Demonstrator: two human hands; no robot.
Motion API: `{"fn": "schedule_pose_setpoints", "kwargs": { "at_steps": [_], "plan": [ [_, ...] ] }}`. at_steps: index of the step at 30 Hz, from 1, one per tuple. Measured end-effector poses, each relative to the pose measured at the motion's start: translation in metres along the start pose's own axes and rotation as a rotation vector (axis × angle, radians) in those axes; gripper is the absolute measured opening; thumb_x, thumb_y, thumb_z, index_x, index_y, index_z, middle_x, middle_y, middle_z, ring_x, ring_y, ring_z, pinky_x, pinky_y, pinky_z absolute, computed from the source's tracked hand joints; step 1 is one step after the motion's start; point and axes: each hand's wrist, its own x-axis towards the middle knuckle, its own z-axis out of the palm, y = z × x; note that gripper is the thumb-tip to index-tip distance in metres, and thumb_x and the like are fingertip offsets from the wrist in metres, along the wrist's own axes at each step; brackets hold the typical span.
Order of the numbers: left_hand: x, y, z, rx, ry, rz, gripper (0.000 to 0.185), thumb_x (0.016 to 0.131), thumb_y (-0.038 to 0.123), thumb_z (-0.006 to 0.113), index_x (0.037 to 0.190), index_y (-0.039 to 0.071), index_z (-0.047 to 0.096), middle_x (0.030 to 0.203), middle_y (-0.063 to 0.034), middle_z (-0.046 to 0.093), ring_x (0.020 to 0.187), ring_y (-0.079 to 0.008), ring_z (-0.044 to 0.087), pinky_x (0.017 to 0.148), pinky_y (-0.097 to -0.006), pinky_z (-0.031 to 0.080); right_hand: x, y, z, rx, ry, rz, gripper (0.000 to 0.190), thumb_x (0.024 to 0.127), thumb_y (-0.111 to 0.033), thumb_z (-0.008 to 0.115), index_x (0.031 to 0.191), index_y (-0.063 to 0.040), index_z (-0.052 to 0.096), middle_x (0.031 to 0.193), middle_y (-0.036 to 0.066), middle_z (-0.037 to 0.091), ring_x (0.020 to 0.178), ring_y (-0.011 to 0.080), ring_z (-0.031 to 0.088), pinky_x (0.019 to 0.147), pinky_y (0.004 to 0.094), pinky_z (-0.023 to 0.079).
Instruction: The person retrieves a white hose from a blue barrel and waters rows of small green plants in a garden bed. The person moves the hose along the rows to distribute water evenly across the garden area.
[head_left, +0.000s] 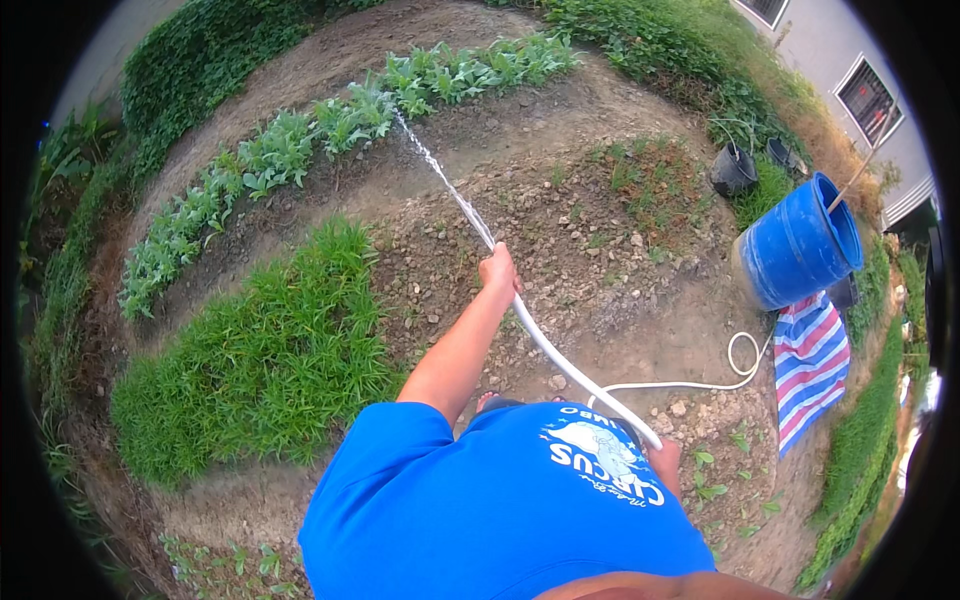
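A white garden hose (551, 346) runs diagonally in front of my blue T-shirt. My left hand (499, 271) is closed around it close to its outlet, with the arm stretched forward. Lower on the right, my right hand (666, 457) grips the same hose beside the shirt, partly hidden. A jet of water (448, 186) leaves the outlet and lands on the row of leafy green plants (352, 120) ahead. The rest of the hose lies on the soil and makes a small loop (742, 354) at the right.
Dense grassy plants (262, 360) grow at left, beside cloddy soil (465, 277). A blue plastic barrel (799, 240) holds a stick; a striped sheet (810, 367) lies below it. Black buckets (733, 171) stand behind. Small seedlings (705, 487) grow near my right side. A building wall (814, 45) rises beyond.
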Motion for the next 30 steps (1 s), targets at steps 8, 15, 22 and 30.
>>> {"fn": "schedule_pose_setpoints", "kwargs": {
  "at_steps": [8, 15, 22, 30],
  "plan": [
    [-0.004, -0.008, -0.002, -0.043, -0.013, 0.001, 0.043, 0.090, 0.039, 0.051, 0.061, 0.010, 0.039, 0.047, -0.0056, 0.040, 0.034, -0.0217, 0.040, 0.034, -0.0399, 0.036, -0.002, -0.004, -0.012, -0.006, 0.014, 0.003, 0.038, 0.080, -0.037, 0.076, 0.072, -0.001, 0.070, 0.069, 0.023, 0.065, 0.067, 0.0405, 0.065, 0.062, 0.0476, 0.049],
    [-0.001, -0.012, 0.000, -0.012, 0.018, -0.008, 0.044, 0.091, 0.042, 0.050, 0.064, 0.009, 0.042, 0.049, -0.0054, 0.040, 0.036, -0.0210, 0.041, 0.036, -0.0405, 0.035, -0.001, 0.010, -0.005, -0.017, 0.034, -0.007, 0.036, 0.078, -0.036, 0.078, 0.074, -0.001, 0.070, 0.071, 0.023, 0.065, 0.069, 0.0413, 0.065, 0.063, 0.0480, 0.050],
    [-0.005, -0.012, 0.000, 0.004, -0.001, 0.024, 0.044, 0.091, 0.043, 0.051, 0.066, 0.007, 0.043, 0.050, -0.0056, 0.042, 0.037, -0.0213, 0.043, 0.038, -0.0406, 0.037, -0.006, -0.005, -0.009, -0.099, 0.050, -0.047, 0.033, 0.078, -0.034, 0.078, 0.072, -0.002, 0.071, 0.072, 0.024, 0.065, 0.071, 0.0420, 0.065, 0.065, 0.0489, 0.050],
    [-0.013, -0.004, 0.015, 0.091, 0.017, 0.026, 0.042, 0.092, 0.043, 0.051, 0.068, 0.010, 0.041, 0.053, -0.0028, 0.039, 0.041, -0.0184, 0.039, 0.040, -0.0385, 0.035, -0.005, 0.009, 0.003, -0.138, 0.082, -0.063, 0.034, 0.077, -0.035, 0.077, 0.071, -0.002, 0.070, 0.073, 0.023, 0.065, 0.073, 0.0429, 0.064, 0.067, 0.0508, 0.050]
  ]
}}
